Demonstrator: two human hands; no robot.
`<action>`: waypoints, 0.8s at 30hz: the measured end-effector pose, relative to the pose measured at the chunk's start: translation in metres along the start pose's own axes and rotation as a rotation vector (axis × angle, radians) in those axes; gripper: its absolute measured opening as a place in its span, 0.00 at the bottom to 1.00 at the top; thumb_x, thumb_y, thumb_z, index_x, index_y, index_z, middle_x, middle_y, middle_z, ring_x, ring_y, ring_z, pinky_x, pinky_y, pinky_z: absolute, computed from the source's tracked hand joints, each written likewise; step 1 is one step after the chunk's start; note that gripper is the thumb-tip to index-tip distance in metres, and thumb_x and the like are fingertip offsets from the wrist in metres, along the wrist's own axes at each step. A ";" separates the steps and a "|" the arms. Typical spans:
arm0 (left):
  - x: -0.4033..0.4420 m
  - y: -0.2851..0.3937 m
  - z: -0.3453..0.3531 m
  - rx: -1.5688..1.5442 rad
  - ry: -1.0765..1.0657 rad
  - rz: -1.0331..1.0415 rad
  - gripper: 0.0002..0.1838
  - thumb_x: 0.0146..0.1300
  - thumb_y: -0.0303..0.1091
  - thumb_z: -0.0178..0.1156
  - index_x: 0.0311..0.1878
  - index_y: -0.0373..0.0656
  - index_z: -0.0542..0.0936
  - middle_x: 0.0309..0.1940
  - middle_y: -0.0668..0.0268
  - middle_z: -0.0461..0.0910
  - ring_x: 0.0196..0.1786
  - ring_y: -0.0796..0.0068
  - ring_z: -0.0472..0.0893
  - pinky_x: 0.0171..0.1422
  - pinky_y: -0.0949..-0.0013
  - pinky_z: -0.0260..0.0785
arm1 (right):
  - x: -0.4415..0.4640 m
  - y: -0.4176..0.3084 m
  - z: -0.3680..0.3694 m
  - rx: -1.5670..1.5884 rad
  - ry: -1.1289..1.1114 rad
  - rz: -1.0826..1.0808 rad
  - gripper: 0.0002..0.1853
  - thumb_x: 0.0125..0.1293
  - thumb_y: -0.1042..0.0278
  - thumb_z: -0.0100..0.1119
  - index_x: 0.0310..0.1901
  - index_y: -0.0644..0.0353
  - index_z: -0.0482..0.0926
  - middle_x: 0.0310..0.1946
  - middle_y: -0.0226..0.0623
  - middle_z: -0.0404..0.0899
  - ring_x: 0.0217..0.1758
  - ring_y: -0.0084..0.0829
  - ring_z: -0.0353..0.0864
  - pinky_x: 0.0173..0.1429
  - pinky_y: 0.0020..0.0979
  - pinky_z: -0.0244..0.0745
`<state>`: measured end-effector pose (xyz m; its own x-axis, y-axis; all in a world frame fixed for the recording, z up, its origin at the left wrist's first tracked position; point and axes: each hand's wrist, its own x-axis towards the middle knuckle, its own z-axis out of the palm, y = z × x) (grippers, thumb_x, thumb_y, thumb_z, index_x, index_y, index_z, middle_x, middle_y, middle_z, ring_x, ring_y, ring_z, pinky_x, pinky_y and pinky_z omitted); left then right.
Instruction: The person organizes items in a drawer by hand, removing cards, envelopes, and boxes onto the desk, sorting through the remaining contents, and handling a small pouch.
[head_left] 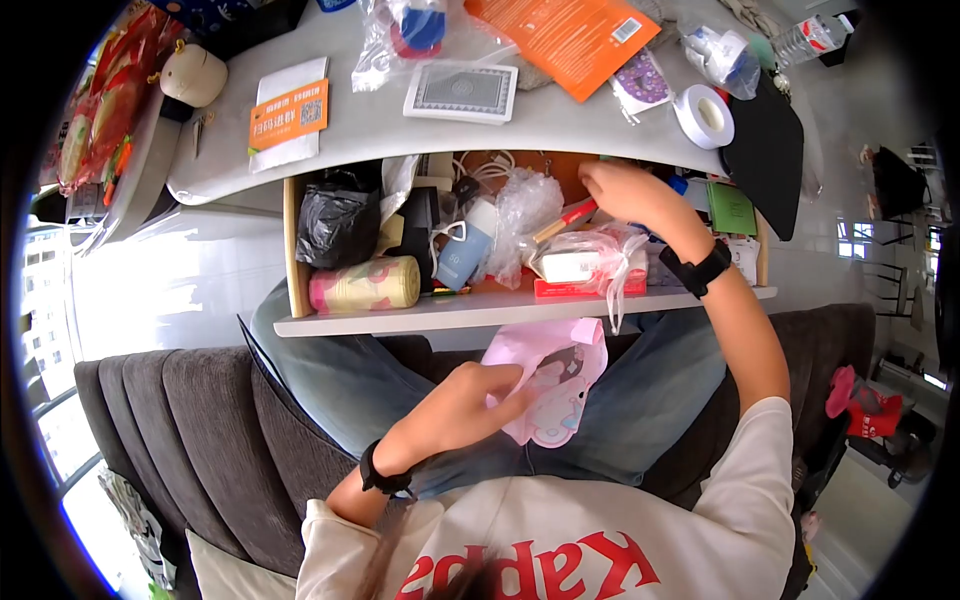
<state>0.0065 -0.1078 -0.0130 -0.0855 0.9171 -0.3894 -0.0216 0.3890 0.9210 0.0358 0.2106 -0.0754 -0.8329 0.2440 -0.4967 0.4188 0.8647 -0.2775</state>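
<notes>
Over the lap, my left hand (459,408) is closed on the edge of a pink bag (548,385) with a printed picture, whose top hangs loosely open. My right hand (625,193) reaches into the back of the open drawer (520,310); its fingers are bent around something I cannot make out. Just below those fingers lies a red and tan stick-like item (566,219). Crumpled clear plastic (527,215) is left of it, and a white box in a tied plastic bag (590,262) is in front.
The drawer also holds a black bag (340,218), a yellow roll (365,285), a blue packet (466,252) and a green box (732,208). On the tabletop above are a card deck (461,92), a tape roll (704,117) and an orange pouch (566,38).
</notes>
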 end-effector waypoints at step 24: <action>0.000 -0.018 -0.010 -0.147 -0.056 -0.015 0.10 0.63 0.30 0.55 0.39 0.31 0.76 0.23 0.62 0.75 0.27 0.81 0.70 0.33 0.73 0.66 | 0.051 0.001 0.030 0.124 0.661 0.008 0.15 0.65 0.60 0.48 0.44 0.64 0.75 0.38 0.50 0.78 0.42 0.46 0.77 0.48 0.40 0.71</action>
<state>-0.0026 -0.1152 -0.0293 -0.0283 0.9164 -0.3994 -0.1688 0.3894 0.9055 0.0051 0.2107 -0.1260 -0.8595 0.5017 0.0980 0.4313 0.8146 -0.3878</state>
